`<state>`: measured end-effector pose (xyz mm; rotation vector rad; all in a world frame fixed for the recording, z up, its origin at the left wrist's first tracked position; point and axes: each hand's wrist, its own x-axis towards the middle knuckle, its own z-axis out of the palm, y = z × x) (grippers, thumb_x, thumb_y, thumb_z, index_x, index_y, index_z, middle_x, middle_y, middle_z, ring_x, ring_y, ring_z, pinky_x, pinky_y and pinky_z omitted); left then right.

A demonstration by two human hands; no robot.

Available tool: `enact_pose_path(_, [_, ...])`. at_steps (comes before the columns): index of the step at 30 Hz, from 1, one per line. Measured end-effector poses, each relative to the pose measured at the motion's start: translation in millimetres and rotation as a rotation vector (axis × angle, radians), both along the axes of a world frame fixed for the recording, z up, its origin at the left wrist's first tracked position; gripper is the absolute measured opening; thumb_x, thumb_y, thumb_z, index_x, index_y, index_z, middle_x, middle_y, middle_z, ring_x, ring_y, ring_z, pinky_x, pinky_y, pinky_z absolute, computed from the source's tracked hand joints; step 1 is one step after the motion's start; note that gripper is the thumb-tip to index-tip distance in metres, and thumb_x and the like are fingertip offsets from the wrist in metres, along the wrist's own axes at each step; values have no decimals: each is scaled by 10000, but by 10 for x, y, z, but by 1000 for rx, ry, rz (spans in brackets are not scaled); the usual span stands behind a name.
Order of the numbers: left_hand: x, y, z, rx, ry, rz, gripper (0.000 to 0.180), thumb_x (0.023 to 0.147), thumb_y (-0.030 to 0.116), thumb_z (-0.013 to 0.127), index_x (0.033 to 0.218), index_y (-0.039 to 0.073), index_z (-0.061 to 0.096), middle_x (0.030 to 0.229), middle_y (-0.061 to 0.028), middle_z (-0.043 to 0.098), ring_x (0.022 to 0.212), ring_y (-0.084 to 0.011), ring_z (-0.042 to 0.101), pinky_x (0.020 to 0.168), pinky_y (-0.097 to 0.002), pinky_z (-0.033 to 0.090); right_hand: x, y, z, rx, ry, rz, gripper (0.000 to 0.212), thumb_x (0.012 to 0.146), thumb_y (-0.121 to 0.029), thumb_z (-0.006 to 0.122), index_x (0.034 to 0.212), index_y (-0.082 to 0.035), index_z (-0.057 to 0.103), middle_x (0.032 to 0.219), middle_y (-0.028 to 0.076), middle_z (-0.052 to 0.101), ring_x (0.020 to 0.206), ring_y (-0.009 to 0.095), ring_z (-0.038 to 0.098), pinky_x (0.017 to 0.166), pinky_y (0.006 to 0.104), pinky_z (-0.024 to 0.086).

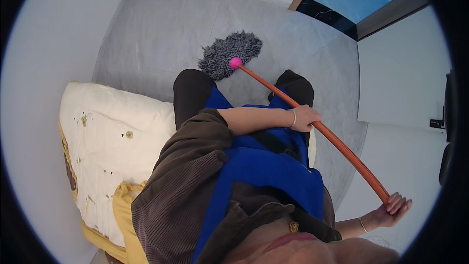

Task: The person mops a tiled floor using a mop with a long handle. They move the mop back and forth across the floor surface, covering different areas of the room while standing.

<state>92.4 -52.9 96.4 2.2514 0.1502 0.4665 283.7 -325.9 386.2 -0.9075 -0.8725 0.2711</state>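
Note:
A mop with a shaggy grey head (230,51) rests on the floor in front of my legs. A pink ball-shaped joint links that head to a long orange-brown handle (344,150), which slants back across my lap toward the right. My left hand (306,118) is closed round the handle about midway along it. Farther back, at the right, my right hand (394,209) grips near the handle's end. Each wrist carries a thin bracelet. A blue apron (266,166) covers my front, below the left forearm.
Grey floor (151,34) runs up to pale walls ahead and left. On my left lies a bed with a cream quilt (122,127) and yellow cloth (128,210). A doorway with a black sill (327,17) opens at the far right, beside a white panel (403,78).

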Motion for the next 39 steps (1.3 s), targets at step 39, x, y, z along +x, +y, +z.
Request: enact_pose_path(39, [-2669, 2600, -1128, 274, 415, 1026, 303, 666, 166, 732, 930, 131, 586, 1116, -103, 530, 1169, -335, 438, 922, -452, 461, -2096, 3687, -2335, -1108, 349, 1019, 389, 975, -241, 469, 1319, -64, 506, 791, 59, 588, 598, 89, 553, 477, 207, 442])
